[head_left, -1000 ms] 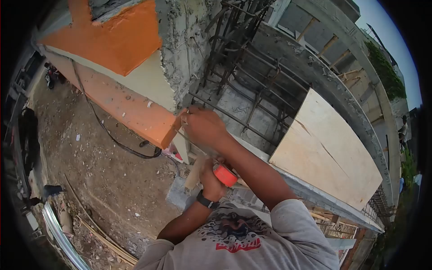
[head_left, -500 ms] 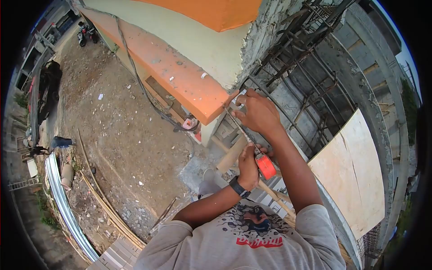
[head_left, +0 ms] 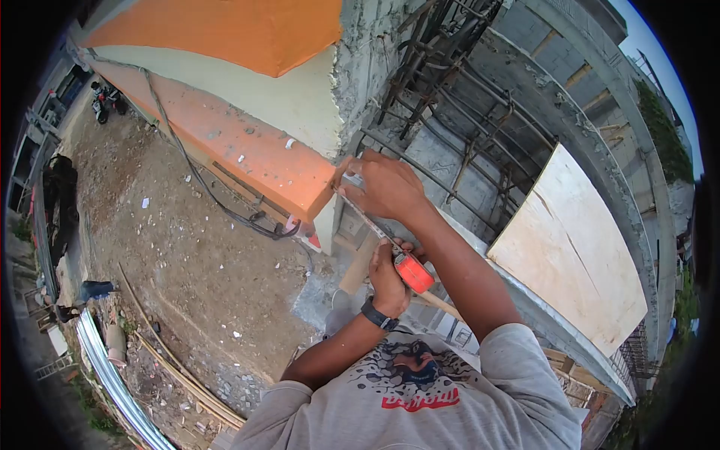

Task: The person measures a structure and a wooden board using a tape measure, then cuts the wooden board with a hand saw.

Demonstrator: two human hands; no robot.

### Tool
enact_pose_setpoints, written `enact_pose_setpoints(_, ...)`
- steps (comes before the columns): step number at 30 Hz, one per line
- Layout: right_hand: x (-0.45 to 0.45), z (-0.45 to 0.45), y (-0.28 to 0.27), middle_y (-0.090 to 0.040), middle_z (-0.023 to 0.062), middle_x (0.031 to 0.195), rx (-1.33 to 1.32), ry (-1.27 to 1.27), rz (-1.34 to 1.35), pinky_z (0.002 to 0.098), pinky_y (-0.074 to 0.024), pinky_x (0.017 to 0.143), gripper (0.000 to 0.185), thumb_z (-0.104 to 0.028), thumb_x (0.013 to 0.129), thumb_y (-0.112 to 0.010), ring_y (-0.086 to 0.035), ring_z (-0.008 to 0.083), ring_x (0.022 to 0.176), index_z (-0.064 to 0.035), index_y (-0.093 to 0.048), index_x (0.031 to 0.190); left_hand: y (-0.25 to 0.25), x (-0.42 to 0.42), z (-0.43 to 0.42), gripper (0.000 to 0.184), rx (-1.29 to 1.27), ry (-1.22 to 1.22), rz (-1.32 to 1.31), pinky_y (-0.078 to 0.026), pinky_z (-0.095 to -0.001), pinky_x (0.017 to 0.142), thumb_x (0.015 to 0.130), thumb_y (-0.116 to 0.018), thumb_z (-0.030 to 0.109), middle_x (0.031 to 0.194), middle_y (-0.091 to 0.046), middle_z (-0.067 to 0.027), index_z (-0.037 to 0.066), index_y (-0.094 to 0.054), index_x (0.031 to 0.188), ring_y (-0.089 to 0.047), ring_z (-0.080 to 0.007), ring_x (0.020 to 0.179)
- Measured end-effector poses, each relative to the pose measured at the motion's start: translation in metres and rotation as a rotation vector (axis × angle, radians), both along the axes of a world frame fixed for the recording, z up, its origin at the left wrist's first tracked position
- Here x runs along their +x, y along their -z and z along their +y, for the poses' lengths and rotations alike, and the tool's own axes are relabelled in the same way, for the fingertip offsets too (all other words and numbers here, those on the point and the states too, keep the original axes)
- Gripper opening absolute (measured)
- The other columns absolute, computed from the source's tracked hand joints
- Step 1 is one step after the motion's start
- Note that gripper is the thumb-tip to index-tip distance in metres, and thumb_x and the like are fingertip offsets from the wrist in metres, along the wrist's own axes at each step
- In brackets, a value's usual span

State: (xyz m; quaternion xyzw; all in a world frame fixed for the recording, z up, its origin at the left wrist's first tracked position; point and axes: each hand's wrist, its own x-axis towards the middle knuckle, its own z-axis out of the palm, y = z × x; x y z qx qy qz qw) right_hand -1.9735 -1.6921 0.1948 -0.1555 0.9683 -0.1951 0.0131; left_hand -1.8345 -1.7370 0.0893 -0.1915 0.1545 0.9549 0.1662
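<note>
My left hand (head_left: pixel 388 281), with a dark band on the wrist, is wrapped round a red tape measure (head_left: pixel 414 273). A short length of blade (head_left: pixel 365 219) runs from the case up to the corner of the orange ledge (head_left: pixel 247 161). My right hand (head_left: pixel 386 186) pinches the blade's end against that corner, beside the rough concrete column (head_left: pixel 364 67). Its fingertips partly hide the blade's tip.
Steel bars (head_left: pixel 480 127) cross a gap right of the column. A plywood sheet (head_left: pixel 574 247) lies on the right. A black cable (head_left: pixel 187 169) hangs over the ledge. Bamboo poles (head_left: pixel 180 375) and metal strips (head_left: pixel 112 386) lie on the dirt ground (head_left: pixel 195 262).
The view has swung about, shifting the scene. Both hands stay near the ledge corner, and the blade between them shows more clearly than in the earliest frame.
</note>
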Motion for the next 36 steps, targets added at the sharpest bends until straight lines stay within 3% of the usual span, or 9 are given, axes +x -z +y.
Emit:
enact_pose_setpoints(2, 0.002, 0.006, 0.006, -0.067, 0.0143, 0.107, -0.133, 0.034, 0.133, 0.0454, -0.0547, 0.09, 0.033, -0.034, 0.089, -0.077, -0.068, 0.0342, 0.104, -0.0108, -0.074, 0.111, -0.011, 0.003, -0.002, 0.03, -0.061, -0.038, -0.051, -0.057, -0.0456, 0.083, 0.111, -0.047, 0.037, 0.092, -0.059, -0.0056, 0.009, -0.053, 0.103, -0.066, -0.0242, 0.081)
enact_pose_setpoints(6, 0.033, 0.03, 0.003, -0.068, 0.0147, 0.107, -0.583, 0.051, 0.275, 0.0422, -0.0552, 0.087, 0.034, -0.033, 0.092, -0.076, -0.068, 0.0311, 0.101, -0.0048, -0.073, 0.111, -0.023, 0.015, -0.015, 0.029, -0.258, -0.002, 0.078, -0.055, -0.0343, 0.064, 0.111, -0.046, 0.036, 0.086, -0.06, -0.0053, 0.009, -0.052, 0.105, -0.062, -0.0197, 0.071)
enact_pose_setpoints(10, 0.091, 0.066, -0.03, -0.069, 0.0169, 0.104, -0.961, 0.165, 0.278, 0.0372, -0.0559, 0.079, 0.04, -0.033, 0.097, -0.073, -0.07, 0.0242, 0.093, 0.0014, -0.068, 0.118, -0.055, 0.012, -0.016, 0.027, -0.57, 0.192, 0.447, -0.053, -0.0287, 0.061, 0.112, -0.045, 0.03, 0.082, -0.062, -0.0062, 0.006, -0.054, 0.104, -0.061, -0.0142, 0.065)
enact_pose_setpoints(14, 0.139, 0.137, -0.052, -0.072, 0.0135, 0.096, -0.937, 0.438, 0.526, 0.0312, -0.0542, 0.072, 0.045, -0.029, 0.097, -0.076, -0.069, 0.0151, 0.08, 0.0054, -0.062, 0.123, -0.083, -0.017, -0.006, 0.029, -0.923, 0.449, 0.844, -0.05, -0.028, 0.063, 0.11, -0.051, 0.024, 0.078, -0.067, -0.005, 0.0, -0.062, 0.097, -0.061, -0.0107, 0.067)
enact_pose_setpoints(17, 0.168, 0.178, -0.062, -0.073, 0.0092, 0.087, -0.862, 0.628, 0.677, 0.0291, -0.0523, 0.066, 0.037, -0.027, 0.096, -0.078, -0.066, 0.0127, 0.073, 0.003, -0.066, 0.115, -0.129, -0.048, 0.018, 0.029, -1.129, 0.539, 1.262, -0.051, -0.0274, 0.067, 0.11, -0.052, 0.023, 0.08, -0.068, -0.0051, -0.001, -0.066, 0.1, -0.062, -0.0103, 0.071)
enact_pose_setpoints(20, 0.184, 0.224, -0.058, -0.07, 0.0058, 0.072, -0.741, 0.818, 0.732, 0.0283, -0.0485, 0.059, 0.028, -0.025, 0.093, -0.079, -0.062, 0.0099, 0.064, -0.0001, -0.069, 0.102, -0.167, -0.08, 0.052, 0.031, -1.182, 0.678, 1.414, -0.049, -0.0277, 0.07, 0.108, -0.056, 0.023, 0.076, -0.068, -0.0042, -0.001, -0.068, 0.094, -0.062, -0.0089, 0.073)
enact_pose_setpoints(23, 0.193, 0.243, -0.078, -0.071, 0.0081, 0.085, -0.466, 0.982, 0.815, 0.0319, -0.0519, 0.061, 0.03, -0.024, 0.092, -0.078, -0.063, 0.0142, 0.062, 0.0004, -0.072, 0.107, -0.197, -0.121, 0.081, 0.032, -1.252, 0.85, 1.618, -0.05, -0.0275, 0.069, 0.108, -0.057, 0.025, 0.076, -0.068, -0.0035, -0.001, -0.069, 0.092, -0.062, -0.0089, 0.072)
enact_pose_setpoints(29, 0.186, 0.282, -0.073, -0.07, 0.0102, 0.097, -0.25, 0.805, 0.747, 0.0359, -0.0559, 0.068, 0.032, -0.022, 0.09, -0.078, -0.069, 0.0227, 0.073, -0.0057, -0.073, 0.118, -0.231, -0.179, 0.123, 0.041, -1.314, 1.088, 1.773, -0.052, -0.0283, 0.066, 0.108, -0.058, 0.033, 0.074, -0.064, -0.0015, 0.0, -0.068, 0.086, -0.063, -0.0096, 0.07)
enact_pose_setpoints(36, 0.181, 0.271, -0.071, -0.068, 0.0075, 0.106, -0.001, 0.748, 0.81, 0.0393, -0.0583, 0.073, 0.03, -0.015, 0.089, -0.077, -0.069, 0.0261, 0.089, -0.0062, -0.073, 0.117, -0.256, -0.204, 0.137, 0.051, -1.411, 1.182, 1.859, -0.051, -0.0289, 0.061, 0.107, -0.06, 0.043, 0.069, -0.057, 0.0011, 0.003, -0.057, 0.075, -0.064, -0.0091, 0.066)
